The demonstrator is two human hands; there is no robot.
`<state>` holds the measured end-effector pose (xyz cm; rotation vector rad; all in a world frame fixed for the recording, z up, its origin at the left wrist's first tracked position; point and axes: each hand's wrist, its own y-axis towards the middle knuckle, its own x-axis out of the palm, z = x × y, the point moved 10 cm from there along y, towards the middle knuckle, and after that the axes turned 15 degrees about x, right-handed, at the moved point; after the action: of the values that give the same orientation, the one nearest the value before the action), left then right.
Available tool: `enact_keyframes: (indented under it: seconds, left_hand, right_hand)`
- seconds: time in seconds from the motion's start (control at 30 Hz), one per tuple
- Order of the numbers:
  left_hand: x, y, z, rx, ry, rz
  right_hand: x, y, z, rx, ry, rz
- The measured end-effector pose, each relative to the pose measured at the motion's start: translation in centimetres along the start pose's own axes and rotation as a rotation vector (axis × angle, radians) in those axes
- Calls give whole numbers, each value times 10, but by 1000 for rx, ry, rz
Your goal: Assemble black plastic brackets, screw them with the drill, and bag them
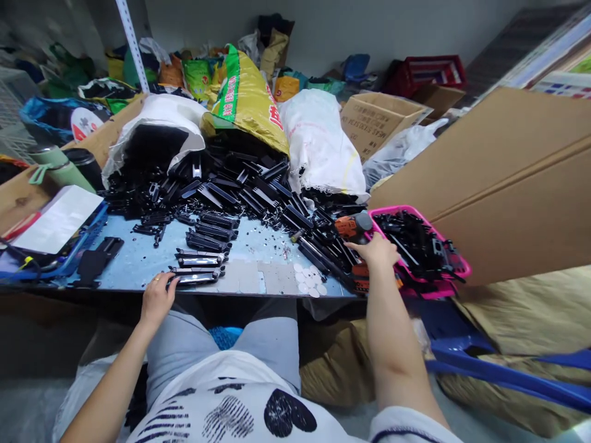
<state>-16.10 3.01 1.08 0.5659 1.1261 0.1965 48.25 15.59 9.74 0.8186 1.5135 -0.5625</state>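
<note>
My left hand (158,299) is at the table's front edge, its thumb and fingers closed on the left end of a long black plastic part (198,279). That part is the nearest of a row of similar black parts (212,234) lying side by side. On the right, my right hand (381,251) is wrapped round the handle of an orange and black cordless drill (351,226). The drill stands upright beside a pink basket (465,266) filled with black parts. My right hand hides most of its handle.
Loose black parts and small screws (258,212) spill from a white sack (178,111) and a yellow sack (244,92). White round discs (309,280) lie near the front edge. A blue tray (69,264) and green bottle (60,165) are left; a cardboard sheet (503,184) walls the right.
</note>
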Motion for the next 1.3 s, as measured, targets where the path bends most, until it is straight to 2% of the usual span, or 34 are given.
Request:
enact_keyframes:
  seconds: [0.1,0.17,0.2,0.23,0.33,0.4,0.47,0.57,0.63,0.77,0.83,0.9,1.0,1.1,1.2,1.3]
  left_hand:
    - [3,-1,-6,-38,-50,16]
    - [4,-1,-9,-61,-67,33]
    - [5,-1,-9,-69,-73,39]
    - [5,-1,-9,-76,-80,44]
    - [1,1,-6,-108,-96,66]
    - [-9,-1,-1,-144,-86,107]
    - [-21,-8,5,-194,-95,173]
    - [-25,-35,10,-336,-248,248]
    - [-11,-60,10,-495,-437,254]
    - [40,-111,19,-961,-899,229]
    - [61,-124,32,-1190,-1106,250]
    - [70,-122,45,-1315,-1272,339]
    - [70,-104,57,-1286,-1477,558]
    - [65,-99,63,-1211,-1568,748]
    - [63,-112,67,-1236,-1558,853]
    - [60,-126,70,-1254,-1568,900]
  right_hand:
    - [-36,-36,-4,52,143,261]
    - [-48,-74,-38,-82,295,369]
    - [-45,-96,-67,-197,362,350]
    - [-34,-120,-103,-342,415,265]
    - [16,-214,-231,-854,450,-162]
    - [42,-268,-298,-1060,372,-316]
    - [63,-299,-345,-1140,246,-415]
    - [77,-311,-383,-1191,134,-505]
    - [78,-307,-395,-1224,98,-559]
    - [84,-306,-406,-1264,-3,-748]
    - [93,-314,-405,-1189,-25,-914]
    - [102,-331,-399,-1085,11,-1062]
    - [108,-372,-377,-1070,89,-1201]
    - [113,-415,-339,-1129,118,-1303]
    - [109,-446,-299,-1166,144,-1402]
    - [94,-466,-273,-1187,166,-1479]
